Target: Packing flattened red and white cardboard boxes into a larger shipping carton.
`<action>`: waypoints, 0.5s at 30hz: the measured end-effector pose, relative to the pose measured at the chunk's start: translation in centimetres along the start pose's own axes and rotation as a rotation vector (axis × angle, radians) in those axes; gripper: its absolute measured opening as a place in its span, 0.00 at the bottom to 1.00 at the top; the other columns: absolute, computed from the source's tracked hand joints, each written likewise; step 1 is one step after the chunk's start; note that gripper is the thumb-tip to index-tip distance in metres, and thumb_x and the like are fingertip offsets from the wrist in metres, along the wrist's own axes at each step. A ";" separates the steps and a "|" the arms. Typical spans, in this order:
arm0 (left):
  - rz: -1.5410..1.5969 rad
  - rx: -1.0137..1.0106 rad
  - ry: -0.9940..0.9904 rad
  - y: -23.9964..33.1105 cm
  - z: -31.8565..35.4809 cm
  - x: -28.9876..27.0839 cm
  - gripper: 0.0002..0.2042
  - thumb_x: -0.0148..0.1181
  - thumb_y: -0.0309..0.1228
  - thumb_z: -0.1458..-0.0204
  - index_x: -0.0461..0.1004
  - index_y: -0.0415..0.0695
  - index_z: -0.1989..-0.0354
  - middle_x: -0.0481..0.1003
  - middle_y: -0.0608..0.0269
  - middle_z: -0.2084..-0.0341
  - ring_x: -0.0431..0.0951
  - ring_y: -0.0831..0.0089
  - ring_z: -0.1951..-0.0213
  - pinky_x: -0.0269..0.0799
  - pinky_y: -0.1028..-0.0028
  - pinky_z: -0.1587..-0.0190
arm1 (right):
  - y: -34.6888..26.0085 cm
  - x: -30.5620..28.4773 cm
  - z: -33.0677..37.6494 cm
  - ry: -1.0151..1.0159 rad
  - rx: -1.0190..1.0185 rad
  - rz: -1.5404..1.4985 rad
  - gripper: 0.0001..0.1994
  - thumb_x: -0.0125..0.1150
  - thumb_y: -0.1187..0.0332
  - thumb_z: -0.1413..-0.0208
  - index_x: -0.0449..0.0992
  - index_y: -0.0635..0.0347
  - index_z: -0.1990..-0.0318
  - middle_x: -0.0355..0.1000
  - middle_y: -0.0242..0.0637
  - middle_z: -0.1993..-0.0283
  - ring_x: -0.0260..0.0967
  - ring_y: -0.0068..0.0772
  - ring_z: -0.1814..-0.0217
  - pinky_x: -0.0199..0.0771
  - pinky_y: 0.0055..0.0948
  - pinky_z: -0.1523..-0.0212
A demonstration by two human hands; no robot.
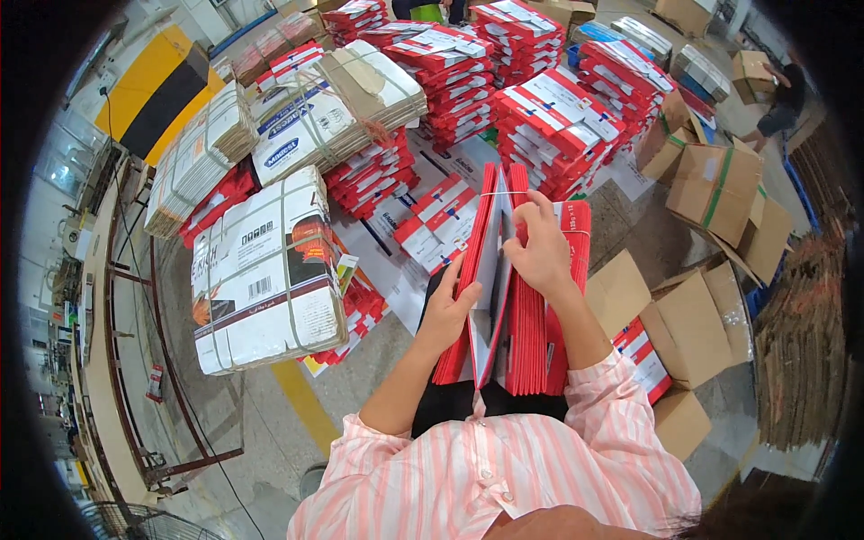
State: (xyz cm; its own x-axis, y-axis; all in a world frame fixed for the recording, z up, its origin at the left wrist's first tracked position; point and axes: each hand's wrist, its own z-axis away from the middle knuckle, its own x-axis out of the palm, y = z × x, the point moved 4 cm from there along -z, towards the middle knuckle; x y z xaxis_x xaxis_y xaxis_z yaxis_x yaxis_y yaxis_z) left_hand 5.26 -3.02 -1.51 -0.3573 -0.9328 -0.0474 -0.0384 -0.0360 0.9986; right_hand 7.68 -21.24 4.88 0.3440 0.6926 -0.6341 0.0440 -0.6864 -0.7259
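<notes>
A bundle of red flat cartons (531,333) stands on edge across my lap, split into two parts by a V-shaped gap that shows white inner faces. A thin band (497,193) crosses near its far end. My left hand (447,310) is wrapped round the left part, thumb on the near side. On the right part, my right hand (543,241) has curled fingers over the upper edges, close to the band; its fingertips dip toward the gap. Another banded bundle of red cartons (576,236) lies just right of my right hand.
Tall stacks of red-and-white cartons (558,126) stand ahead. Strapped white bundles (261,274) are piled at left, beside a metal-framed table (112,360). Open brown boxes (693,333) and stacked brown cardboard (801,351) stand at right. Another person (785,94) handles a box far right.
</notes>
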 end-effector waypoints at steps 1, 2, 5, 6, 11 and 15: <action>0.001 0.000 -0.001 0.0 0.0 0.0 0.28 0.54 0.37 0.40 0.55 0.40 0.33 0.70 0.59 0.50 0.69 0.75 0.51 0.63 0.75 0.46 | 0.1 0.0 0.1 0.002 -0.050 0.032 0.07 0.58 0.69 0.57 0.71 0.58 0.69 0.57 0.48 0.35 0.64 0.58 0.46 0.70 0.48 0.52; -0.004 -0.024 0.006 -0.1 -0.1 0.1 0.28 0.53 0.38 0.39 0.56 0.40 0.34 0.69 0.59 0.49 0.68 0.74 0.51 0.63 0.75 0.45 | 0.2 0.1 0.2 0.004 -0.099 0.064 0.06 0.57 0.69 0.56 0.72 0.58 0.69 0.58 0.49 0.35 0.64 0.57 0.47 0.70 0.48 0.51; -0.019 -0.008 0.022 -1.2 -0.3 -0.1 0.27 0.51 0.39 0.38 0.56 0.41 0.34 0.69 0.59 0.48 0.67 0.74 0.51 0.62 0.75 0.44 | 0.5 0.6 0.2 0.029 -0.162 0.137 0.05 0.56 0.70 0.55 0.73 0.57 0.69 0.58 0.49 0.35 0.64 0.57 0.47 0.70 0.48 0.51; -0.030 0.033 0.029 -1.5 -0.3 -0.3 0.27 0.50 0.40 0.38 0.57 0.41 0.34 0.69 0.59 0.48 0.67 0.74 0.51 0.61 0.75 0.44 | 0.4 0.7 0.2 0.027 -0.164 0.135 0.05 0.56 0.70 0.55 0.73 0.57 0.69 0.58 0.49 0.35 0.64 0.57 0.47 0.70 0.48 0.51; 0.031 -0.035 0.019 -1.5 -0.3 0.1 0.29 0.54 0.40 0.40 0.56 0.41 0.34 0.70 0.60 0.50 0.68 0.74 0.52 0.63 0.75 0.46 | -0.2 0.6 0.2 -0.009 -0.100 0.144 0.12 0.61 0.59 0.51 0.74 0.59 0.70 0.57 0.49 0.34 0.63 0.58 0.45 0.69 0.49 0.50; 0.096 -0.090 -0.004 -0.3 -0.2 0.5 0.31 0.60 0.39 0.44 0.57 0.42 0.34 0.71 0.62 0.54 0.69 0.76 0.53 0.65 0.76 0.48 | -0.5 0.3 0.4 -0.036 -0.085 0.231 0.17 0.65 0.51 0.52 0.72 0.57 0.71 0.56 0.44 0.33 0.62 0.54 0.40 0.70 0.49 0.51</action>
State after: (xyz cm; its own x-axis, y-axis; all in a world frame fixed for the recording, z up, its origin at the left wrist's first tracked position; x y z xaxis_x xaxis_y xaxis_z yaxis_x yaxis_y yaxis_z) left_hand 5.27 -3.50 -1.79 -0.3595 -0.9319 0.0483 0.0799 0.0209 0.9966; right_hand 7.39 -20.59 4.89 0.3208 0.5216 -0.7906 0.0471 -0.8425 -0.5367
